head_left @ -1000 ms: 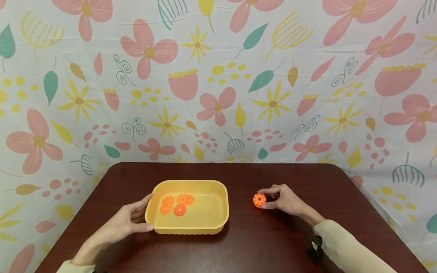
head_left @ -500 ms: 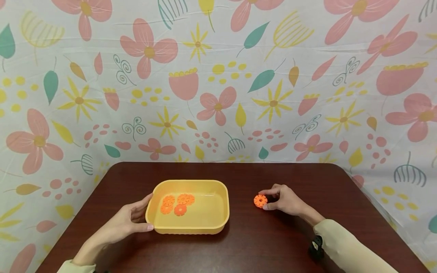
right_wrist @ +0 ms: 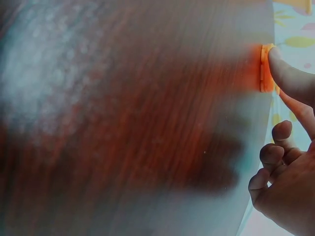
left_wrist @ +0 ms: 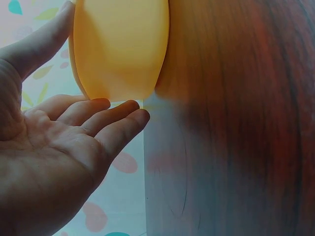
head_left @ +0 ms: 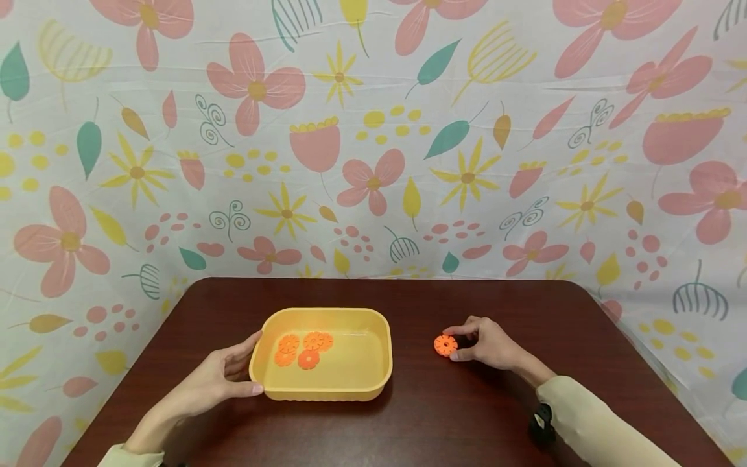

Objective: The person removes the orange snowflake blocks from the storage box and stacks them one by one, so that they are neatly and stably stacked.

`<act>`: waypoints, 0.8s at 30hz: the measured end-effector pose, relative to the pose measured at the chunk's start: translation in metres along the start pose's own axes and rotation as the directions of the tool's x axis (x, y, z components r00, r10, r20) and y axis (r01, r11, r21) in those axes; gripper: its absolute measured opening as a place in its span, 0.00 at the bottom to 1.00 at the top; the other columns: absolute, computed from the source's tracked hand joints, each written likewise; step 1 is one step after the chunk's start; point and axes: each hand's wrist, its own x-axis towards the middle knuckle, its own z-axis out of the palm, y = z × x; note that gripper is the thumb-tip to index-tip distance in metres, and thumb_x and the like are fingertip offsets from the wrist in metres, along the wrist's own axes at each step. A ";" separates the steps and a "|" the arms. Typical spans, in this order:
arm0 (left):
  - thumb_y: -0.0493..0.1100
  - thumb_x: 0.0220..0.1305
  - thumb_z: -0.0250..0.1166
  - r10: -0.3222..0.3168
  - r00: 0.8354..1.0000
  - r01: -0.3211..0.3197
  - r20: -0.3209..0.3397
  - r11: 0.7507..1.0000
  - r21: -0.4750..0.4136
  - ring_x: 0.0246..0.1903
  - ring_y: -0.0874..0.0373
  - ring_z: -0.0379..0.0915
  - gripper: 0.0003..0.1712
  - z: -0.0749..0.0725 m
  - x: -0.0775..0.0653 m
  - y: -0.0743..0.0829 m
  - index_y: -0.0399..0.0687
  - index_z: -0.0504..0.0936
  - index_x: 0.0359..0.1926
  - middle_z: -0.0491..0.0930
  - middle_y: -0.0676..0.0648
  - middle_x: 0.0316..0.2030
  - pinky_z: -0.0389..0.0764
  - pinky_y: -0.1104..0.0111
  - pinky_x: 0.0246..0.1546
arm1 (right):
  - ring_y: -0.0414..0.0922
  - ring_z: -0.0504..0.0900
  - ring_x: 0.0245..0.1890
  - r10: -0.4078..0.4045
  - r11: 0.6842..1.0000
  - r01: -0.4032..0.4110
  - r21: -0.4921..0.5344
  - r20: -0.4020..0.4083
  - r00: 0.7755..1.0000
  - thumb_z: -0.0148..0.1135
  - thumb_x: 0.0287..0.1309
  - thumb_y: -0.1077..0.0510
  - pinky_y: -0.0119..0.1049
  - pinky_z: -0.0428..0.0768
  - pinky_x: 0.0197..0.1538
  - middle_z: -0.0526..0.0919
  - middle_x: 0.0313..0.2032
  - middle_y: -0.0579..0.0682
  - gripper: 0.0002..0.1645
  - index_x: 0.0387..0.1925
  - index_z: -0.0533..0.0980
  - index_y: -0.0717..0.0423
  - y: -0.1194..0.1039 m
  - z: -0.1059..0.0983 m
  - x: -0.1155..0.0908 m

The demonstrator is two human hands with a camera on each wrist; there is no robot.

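A yellow plastic tub (head_left: 321, 394) stands left of the middle of the table. My left hand (head_left: 204, 383) holds its left end, thumb at the near corner and fingers along the end wall; the left wrist view shows these fingers (left_wrist: 115, 120) against the tub (left_wrist: 120, 49). Several orange notched discs (head_left: 308, 359) lie flat inside on the left. To the tub's right, my right hand (head_left: 487, 342) pinches an orange notched disc (head_left: 445, 346) between thumb and forefinger, low over the table. In the right wrist view the disc (right_wrist: 266, 69) is edge-on, perhaps layered; the other fingers are loosely curled.
The dark brown wooden table (head_left: 408, 428) has rounded far corners. A flower-patterned cloth (head_left: 373, 130) hangs just behind it and along its sides. On the right wrist is a black strapped device (head_left: 541, 423).
The pinched disc has tipped slightly and moved a touch toward the near side, with the right hand almost in place. My left hand and the tub have stayed practically still.
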 end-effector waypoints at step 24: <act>0.37 0.67 0.74 0.000 1.000 0.000 0.001 1.000 -0.003 0.76 0.31 0.53 0.55 -0.001 0.000 0.000 0.32 0.49 0.83 0.51 0.31 0.80 0.76 0.69 0.61 | 0.45 0.67 0.30 -0.020 1.000 0.020 -0.003 0.000 1.000 0.84 0.53 0.55 0.35 0.63 0.31 0.71 0.27 0.52 0.29 0.56 0.87 0.59 0.001 0.001 0.000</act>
